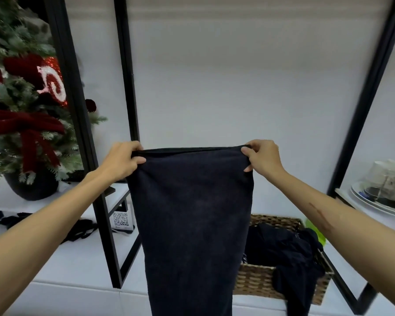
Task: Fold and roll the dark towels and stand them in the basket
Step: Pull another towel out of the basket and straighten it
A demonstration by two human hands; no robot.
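Left hand [121, 161]: pinches the dark towel's [192, 224] top left corner.
Right hand [261, 157]: pinches its top right corner.
Towel: hangs stretched between both hands, above the worktop [78, 265].
Basket [258, 281]: behind the towel, holding crumpled dark towels [290, 249].

Plain navy-black towel [192, 213]; tan woven basket [260, 279] at four o'clock; white surface [78, 258]; black frame [78, 110]; frosted green tree [21, 110] with dark red ribbon [25, 126].
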